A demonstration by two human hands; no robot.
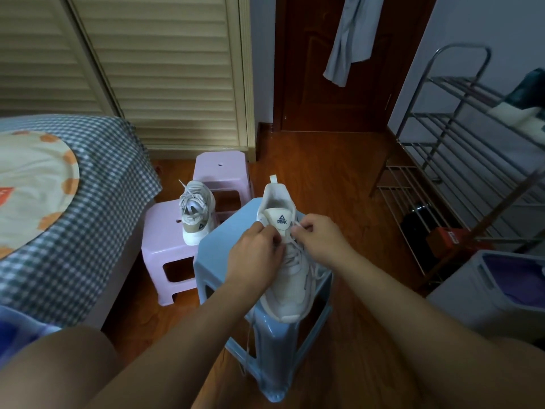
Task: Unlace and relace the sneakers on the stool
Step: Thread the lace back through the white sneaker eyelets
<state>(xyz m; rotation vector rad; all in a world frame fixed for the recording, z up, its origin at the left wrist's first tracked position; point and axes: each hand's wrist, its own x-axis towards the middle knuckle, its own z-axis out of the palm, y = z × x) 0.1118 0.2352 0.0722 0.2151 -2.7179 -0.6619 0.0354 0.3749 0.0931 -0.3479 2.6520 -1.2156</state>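
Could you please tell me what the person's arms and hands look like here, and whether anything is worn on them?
Both forearms are bare up to the frame edge; no sleeves show. The left hand and right hand wear no gloves. I see no rings, watch, bracelet or markings, though the fingers are partly hidden from view. Nails are too small to judge.

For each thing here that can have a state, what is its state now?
Near sneaker: on blue stool, laces partly threaded.
Far sneaker: on pink stool, laces loose.
Left hand: pinches lace.
Right hand: pinches lace.
Door: closed.
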